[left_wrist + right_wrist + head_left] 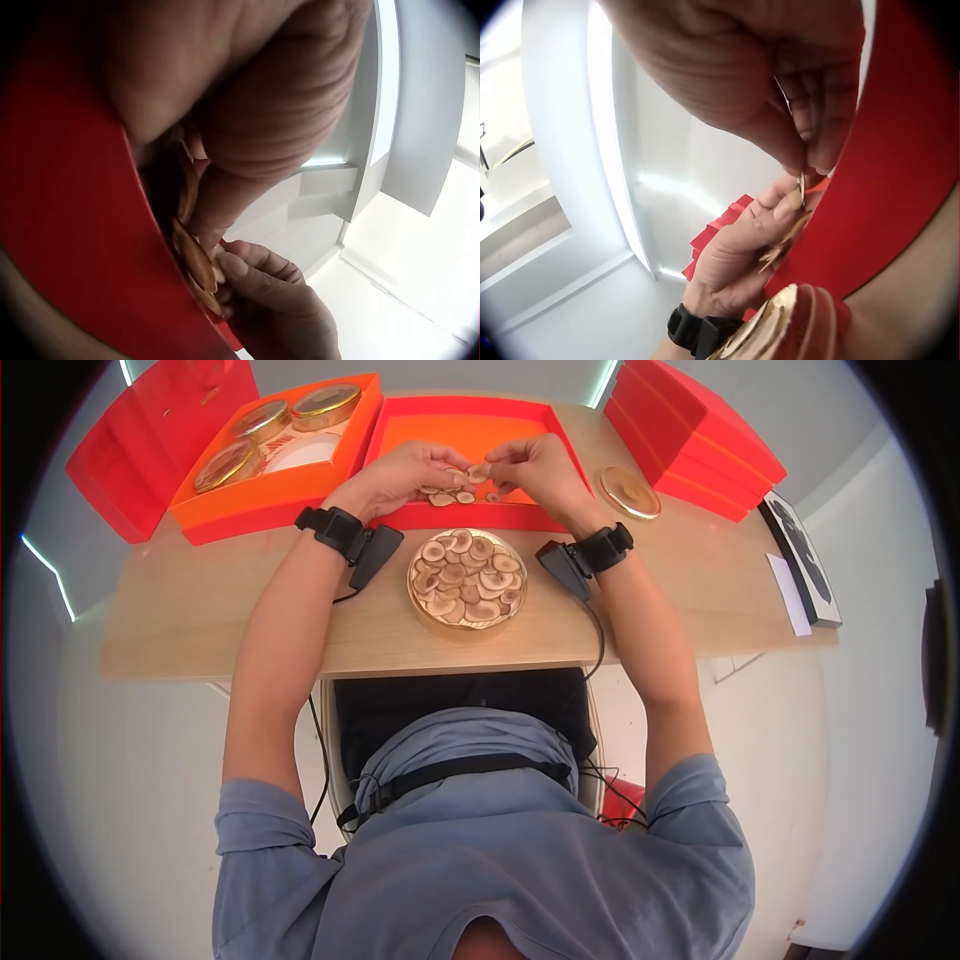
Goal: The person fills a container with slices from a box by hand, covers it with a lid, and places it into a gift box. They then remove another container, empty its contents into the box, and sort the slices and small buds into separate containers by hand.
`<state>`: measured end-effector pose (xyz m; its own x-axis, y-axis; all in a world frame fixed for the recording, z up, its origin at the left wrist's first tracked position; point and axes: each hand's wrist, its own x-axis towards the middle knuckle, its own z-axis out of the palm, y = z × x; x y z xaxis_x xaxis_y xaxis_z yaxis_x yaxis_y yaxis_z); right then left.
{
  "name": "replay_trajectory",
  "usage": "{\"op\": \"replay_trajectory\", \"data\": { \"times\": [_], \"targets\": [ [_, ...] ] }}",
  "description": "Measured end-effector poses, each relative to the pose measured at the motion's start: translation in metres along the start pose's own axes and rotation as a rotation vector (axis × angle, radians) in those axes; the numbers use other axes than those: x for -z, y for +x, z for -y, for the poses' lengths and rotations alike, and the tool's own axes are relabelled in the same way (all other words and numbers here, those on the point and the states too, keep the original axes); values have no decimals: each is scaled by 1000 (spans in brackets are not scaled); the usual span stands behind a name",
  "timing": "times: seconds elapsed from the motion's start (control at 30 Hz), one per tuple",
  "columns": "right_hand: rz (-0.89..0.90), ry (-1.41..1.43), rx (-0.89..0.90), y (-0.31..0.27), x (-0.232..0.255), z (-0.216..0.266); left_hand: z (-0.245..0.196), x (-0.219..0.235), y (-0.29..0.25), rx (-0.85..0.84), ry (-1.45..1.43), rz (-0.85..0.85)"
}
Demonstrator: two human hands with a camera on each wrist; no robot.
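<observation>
Both hands are over the front wall of a shallow red box with an orange inside [470, 432]. My left hand [408, 472] holds several thin, round tan slices with dark rims [193, 255], which look like dried slices. Thumb and fingertips of my right hand [548, 468] pinch a single slice [803, 192] beside the left fingertips. More slices [443, 499] show just below the left fingers. Nearer the body stands a round gold-rimmed container [466, 626] filled with overlapping slices [467, 572].
An orange box [235, 500] at left holds several gold-rimmed round containers [328, 402]. Behind it stands a red panel [140, 450]. A round gold-edged lid [630, 493] lies right of the right hand, near stacked red boxes [690, 435]. A black-and-white framed picture [803, 560] lies at the table's right edge.
</observation>
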<state>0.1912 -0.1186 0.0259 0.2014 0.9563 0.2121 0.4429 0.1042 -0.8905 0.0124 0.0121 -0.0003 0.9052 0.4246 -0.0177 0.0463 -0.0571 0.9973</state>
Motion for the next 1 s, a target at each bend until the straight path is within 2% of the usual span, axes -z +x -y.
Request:
{"op": "replay_trajectory", "data": {
  "times": [0.1, 0.2, 0.3, 0.43, 0.83, 1.0],
  "targets": [
    [-58, -102, 92, 3, 14, 0, 0, -1, 0, 1, 20, -3],
    [334, 27, 85, -12, 24, 21, 6, 4, 4, 1, 14, 0],
    [725, -69, 7, -29, 14, 37, 5, 5, 3, 7, 3, 2],
    [892, -66, -40, -43, -3, 41, 2, 2, 1, 25, -2, -18],
    [889, -115, -7, -46, -9, 43, 3, 2, 2, 16, -12, -34],
    [653, -184, 35, -36, 0, 42, 7, 6, 5, 24, -4, -2]
  ]
}}
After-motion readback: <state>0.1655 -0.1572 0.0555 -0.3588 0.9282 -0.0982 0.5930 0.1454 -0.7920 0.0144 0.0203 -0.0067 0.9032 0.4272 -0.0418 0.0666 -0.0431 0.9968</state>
